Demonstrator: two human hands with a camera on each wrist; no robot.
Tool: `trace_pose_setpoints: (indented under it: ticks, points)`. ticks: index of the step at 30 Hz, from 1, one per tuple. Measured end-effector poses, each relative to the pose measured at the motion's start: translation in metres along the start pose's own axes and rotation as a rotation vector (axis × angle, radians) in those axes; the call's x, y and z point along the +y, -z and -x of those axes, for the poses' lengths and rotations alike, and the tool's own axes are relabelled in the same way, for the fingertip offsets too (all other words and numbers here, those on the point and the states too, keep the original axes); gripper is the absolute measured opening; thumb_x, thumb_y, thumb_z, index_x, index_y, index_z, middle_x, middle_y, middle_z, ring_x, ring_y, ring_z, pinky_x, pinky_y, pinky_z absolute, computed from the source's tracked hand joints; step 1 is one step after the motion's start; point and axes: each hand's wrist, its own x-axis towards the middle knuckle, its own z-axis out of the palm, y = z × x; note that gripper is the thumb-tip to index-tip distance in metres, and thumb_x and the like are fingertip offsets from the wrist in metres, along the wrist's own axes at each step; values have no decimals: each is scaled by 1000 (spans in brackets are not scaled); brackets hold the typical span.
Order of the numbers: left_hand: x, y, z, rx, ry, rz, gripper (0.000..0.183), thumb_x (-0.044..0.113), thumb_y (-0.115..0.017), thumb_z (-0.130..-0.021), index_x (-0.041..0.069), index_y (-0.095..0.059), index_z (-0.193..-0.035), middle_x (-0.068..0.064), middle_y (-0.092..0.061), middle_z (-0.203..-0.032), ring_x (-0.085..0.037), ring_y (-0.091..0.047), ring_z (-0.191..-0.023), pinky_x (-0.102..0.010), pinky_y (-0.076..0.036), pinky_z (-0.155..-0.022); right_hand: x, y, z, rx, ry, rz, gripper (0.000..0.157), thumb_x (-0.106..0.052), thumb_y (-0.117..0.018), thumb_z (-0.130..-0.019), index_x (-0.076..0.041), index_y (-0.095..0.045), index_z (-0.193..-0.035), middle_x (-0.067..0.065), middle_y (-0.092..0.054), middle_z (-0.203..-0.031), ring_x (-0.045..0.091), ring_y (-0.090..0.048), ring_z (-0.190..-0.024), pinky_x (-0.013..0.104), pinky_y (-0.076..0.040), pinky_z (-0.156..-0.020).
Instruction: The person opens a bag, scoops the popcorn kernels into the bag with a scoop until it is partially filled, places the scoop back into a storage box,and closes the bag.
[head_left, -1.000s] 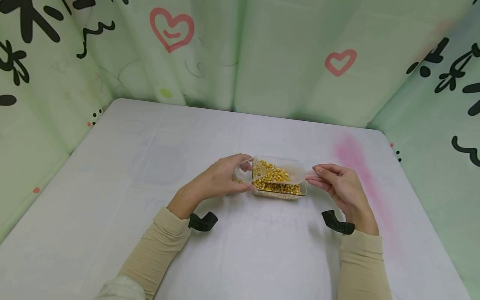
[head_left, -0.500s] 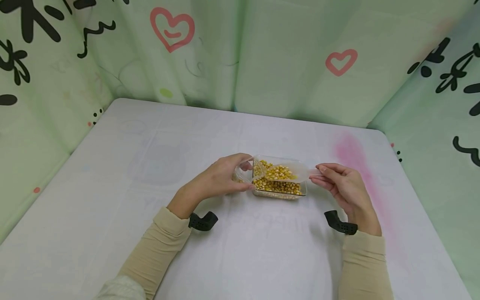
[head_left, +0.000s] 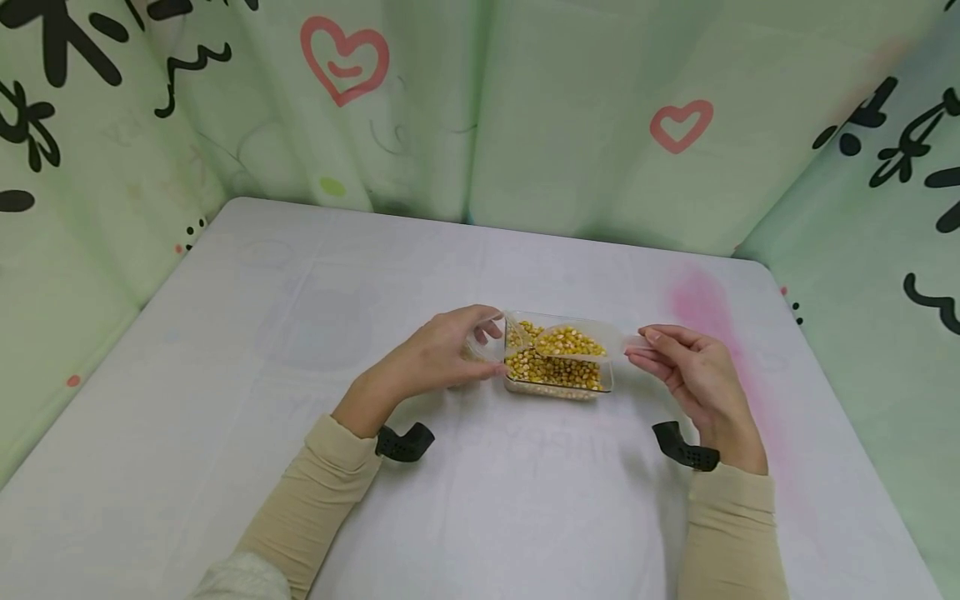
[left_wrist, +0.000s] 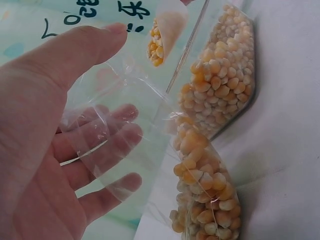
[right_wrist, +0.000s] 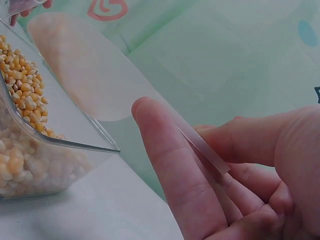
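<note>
My left hand (head_left: 442, 350) is curved round the mouth of a clear plastic bag (left_wrist: 112, 165). Corn kernels (left_wrist: 210, 205) fill the lower part of the bag, seen in the left wrist view. Right beside it stands a clear rectangular container (right_wrist: 65, 145) holding more corn kernels (head_left: 547, 371). My right hand (head_left: 693, 367) pinches the short handle of a translucent scoop (right_wrist: 100, 75) between thumb and fingers. Loaded with kernels, the scoop hangs over the container, its tip pointing toward the bag.
A white cloth-covered table (head_left: 480, 500) lies beneath, with a pink patch (head_left: 701, 300) at the right. Green curtains (head_left: 562, 125) with hearts and black marks close off the back and both sides.
My right hand has drawn the scoop slightly to the right and up, and more kernels show clearly in it. The left hand and the container stay almost where they were.
</note>
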Motion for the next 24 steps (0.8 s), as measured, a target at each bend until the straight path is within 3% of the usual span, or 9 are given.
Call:
trace_pose_setpoints:
  ticks: [10, 17, 24]
  points:
    - [-5, 8, 2, 54, 33, 87, 63, 34, -75, -88, 7, -51, -140, -5, -68, -123, -19, -58, -109, -40, -49, -96, -1, 2, 0, -27, 22, -37, 13, 3, -58, -96, 5, -71, -101, 13, -75, -93, 24, -76, -86, 33, -58, -81]
    - [-9, 18, 7, 100, 49, 83, 60, 35, -74, -89, 7, -53, -138, -3, -68, -122, -18, -59, -108, -39, -50, -94, -2, 3, 1, -33, 18, -21, 13, 1, -59, -96, 5, -70, -102, 12, -74, -96, 23, -76, -88, 33, -58, -82]
    - [-8, 16, 5, 70, 67, 87, 62, 35, -74, -88, 8, -52, -140, -4, -68, -124, -19, -58, -110, -41, -50, -95, -2, 2, 2, -24, 14, -16, 13, 1, -60, -96, 5, -70, -103, 11, -74, -96, 23, -76, -88, 33, -58, -82]
